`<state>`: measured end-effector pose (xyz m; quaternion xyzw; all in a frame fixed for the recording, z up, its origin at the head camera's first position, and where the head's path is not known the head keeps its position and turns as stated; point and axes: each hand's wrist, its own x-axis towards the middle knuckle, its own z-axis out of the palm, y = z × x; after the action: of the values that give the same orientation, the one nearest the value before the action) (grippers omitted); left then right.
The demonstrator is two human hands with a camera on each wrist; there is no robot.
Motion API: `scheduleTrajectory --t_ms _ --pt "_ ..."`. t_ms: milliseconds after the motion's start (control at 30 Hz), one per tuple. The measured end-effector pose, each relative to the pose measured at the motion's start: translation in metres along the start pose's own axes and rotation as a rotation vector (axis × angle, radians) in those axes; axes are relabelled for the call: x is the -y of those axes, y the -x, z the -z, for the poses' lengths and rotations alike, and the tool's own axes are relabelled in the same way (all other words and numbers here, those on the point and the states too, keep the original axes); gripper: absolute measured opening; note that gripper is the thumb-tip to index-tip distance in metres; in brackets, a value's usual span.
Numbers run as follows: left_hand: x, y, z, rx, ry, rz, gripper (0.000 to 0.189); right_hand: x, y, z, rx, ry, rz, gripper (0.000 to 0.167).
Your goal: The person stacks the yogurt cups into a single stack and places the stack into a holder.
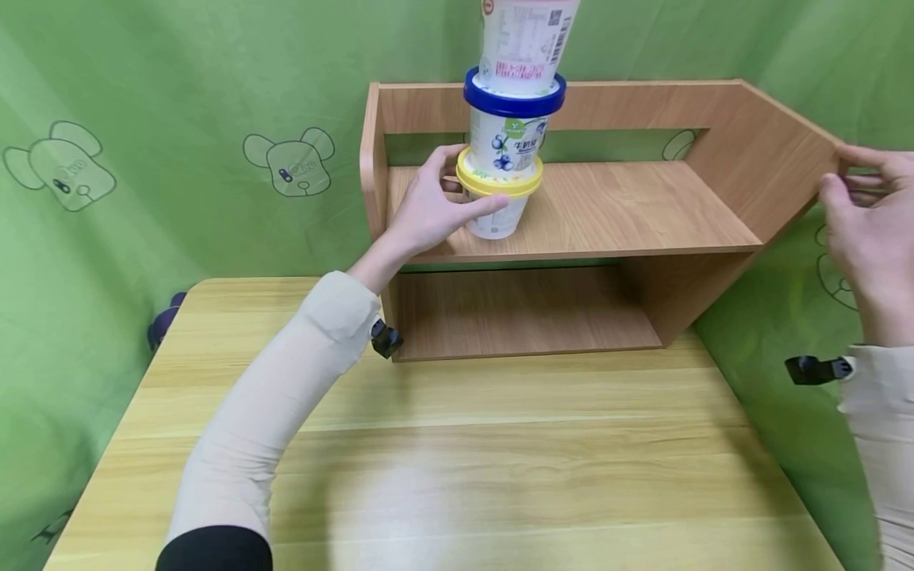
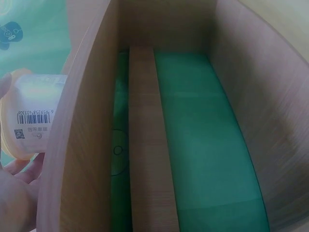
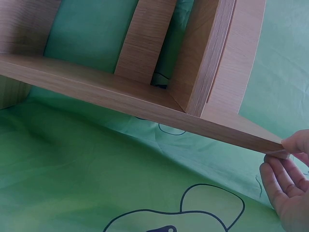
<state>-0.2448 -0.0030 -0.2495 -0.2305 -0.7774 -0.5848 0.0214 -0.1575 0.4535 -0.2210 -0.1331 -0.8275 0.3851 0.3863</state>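
Three paper yogurt tubs form an upright stack at the wooden desktop shelf's upper board (image 1: pixel 614 206). Lowest is the yellow-lidded tub (image 1: pixel 494 224), its barcode side showing in the left wrist view (image 2: pixel 36 108). My left hand (image 1: pixel 432 202) grips it from the left, thumb across its front, other fingers behind. On it sits a blue-lidded tub (image 1: pixel 524 143) with blueberry print. An uppermost white tub (image 1: pixel 521 47) is cut off by the frame's top. My right hand (image 1: pixel 874 214) pinches the front upper corner of the right side panel (image 1: pixel 793 151), seen also in the right wrist view (image 3: pixel 241 137).
The shelf stands at the back of a light wood table (image 1: pixel 514 444). Its lower compartment (image 1: pixel 521 309) lies under the upper board. Green cloth (image 1: pixel 214 174) with bear outlines hangs behind and beside it. A dark purple object (image 1: pixel 164 321) shows past the table's left edge.
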Motion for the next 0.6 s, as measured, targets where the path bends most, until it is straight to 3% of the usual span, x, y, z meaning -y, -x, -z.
scheduleTrajectory --t_ms 133,600 --pt "0.0003 -0.0004 0.0 0.004 0.001 -0.003 0.087 0.0024 0.0025 -0.0005 -0.003 0.054 0.001 0.039" --pt "-0.0003 0.0021 -0.0013 0.005 0.001 0.02 0.092 0.0093 0.005 0.0004 -0.002 -0.025 -0.025 0.04"
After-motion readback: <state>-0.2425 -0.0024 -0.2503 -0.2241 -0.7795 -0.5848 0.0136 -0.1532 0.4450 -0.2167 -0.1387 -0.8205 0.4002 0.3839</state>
